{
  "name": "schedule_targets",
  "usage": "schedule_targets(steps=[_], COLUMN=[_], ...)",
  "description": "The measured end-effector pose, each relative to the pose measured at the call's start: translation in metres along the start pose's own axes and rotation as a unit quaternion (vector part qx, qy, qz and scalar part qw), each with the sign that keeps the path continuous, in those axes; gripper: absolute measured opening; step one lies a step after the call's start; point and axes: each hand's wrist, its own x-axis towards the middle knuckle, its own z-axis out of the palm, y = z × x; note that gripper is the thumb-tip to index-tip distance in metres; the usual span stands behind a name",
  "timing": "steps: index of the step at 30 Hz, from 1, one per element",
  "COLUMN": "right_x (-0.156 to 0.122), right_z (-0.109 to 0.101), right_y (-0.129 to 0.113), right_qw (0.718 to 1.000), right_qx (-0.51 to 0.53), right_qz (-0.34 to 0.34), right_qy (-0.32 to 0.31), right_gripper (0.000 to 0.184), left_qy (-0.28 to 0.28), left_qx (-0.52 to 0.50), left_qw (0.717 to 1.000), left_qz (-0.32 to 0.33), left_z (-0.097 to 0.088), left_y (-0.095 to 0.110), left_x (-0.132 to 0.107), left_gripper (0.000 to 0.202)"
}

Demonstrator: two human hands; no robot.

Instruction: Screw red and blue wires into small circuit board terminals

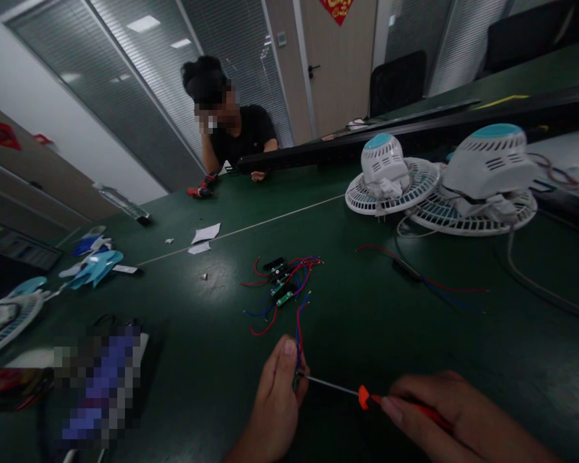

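My left hand [277,392] is closed around a small green circuit board [296,381], mostly hidden by the fingers. Red and blue wires [299,328] stick up from it, away from me. My right hand [444,411] grips the red and black handle of a screwdriver [335,384] with an orange collar. The metal shaft points left, and its tip meets the board at my left fingers; the exact contact point is too small to tell. Just beyond my left hand lies a cluster of similar circuit boards [284,298] with black parts and red and blue wires.
Two white fan assemblies [390,170] rest at the back right, cables trailing. A wired black part [406,270] lies in front of them. Blue fan blades [94,267], paper scraps [205,235] and a bottle [123,202] are on the left. Across the table sits a person [244,138] near a red tool [202,186].
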Motion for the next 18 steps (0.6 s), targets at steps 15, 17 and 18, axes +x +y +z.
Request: schedule_targets(steps=[15, 17, 18], right_x=[0.0016, 0.002, 0.0022], right_z=[-0.0045, -0.0045, -0.0044], right_y=[-0.0008, -0.0006, -0.0005], right_qw=[1.0, 1.0, 1.0], right_qx=[0.003, 0.008, 0.01], right_qz=[0.0, 0.004, 0.004], right_qy=[0.013, 0.017, 0.015], right_gripper=[0.029, 0.028, 0.028], left_qy=[-0.023, -0.023, -0.023], left_qx=[0.015, 0.016, 0.019], left_qw=[1.0, 1.0, 1.0], left_qz=[0.006, 0.003, 0.004], left_z=[-0.0032, -0.004, -0.0042], left_y=[-0.0018, -0.0024, -0.0025], left_x=[0.0014, 0.002, 0.0023], left_gripper=[0.055, 0.056, 0.055])
